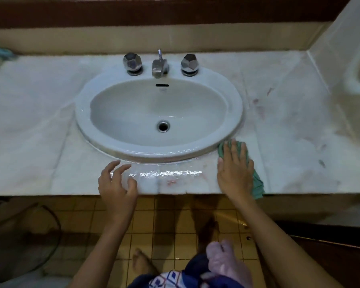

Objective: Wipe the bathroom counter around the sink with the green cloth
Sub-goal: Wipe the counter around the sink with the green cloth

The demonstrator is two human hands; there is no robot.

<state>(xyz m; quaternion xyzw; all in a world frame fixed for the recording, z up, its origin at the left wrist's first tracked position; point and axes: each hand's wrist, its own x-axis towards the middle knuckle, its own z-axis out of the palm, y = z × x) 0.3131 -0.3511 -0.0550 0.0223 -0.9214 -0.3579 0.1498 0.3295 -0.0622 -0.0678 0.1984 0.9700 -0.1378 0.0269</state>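
Observation:
A white oval sink (pixel 235 104) is set in a pale marble counter (pixel 29 121). The green cloth (pixel 258 186) lies on the counter by the sink's front right rim, reaching the counter's front edge. My right hand (pixel 234 173) presses flat on the cloth, fingers spread, covering most of it. My left hand (pixel 116 181) hovers at the counter's front edge, left of centre, fingers curled and apart, holding nothing. A wet, shiny streak (pixel 166 173) shows on the counter between my hands.
A chrome faucet (pixel 159 66) with two faceted knobs (pixel 132 63) (pixel 189 64) stands behind the basin. Reddish stains (pixel 260 109) mark the right counter. A wall rises at the right. Yellow floor tiles (pixel 164 225) and my bare foot (pixel 142 262) show below.

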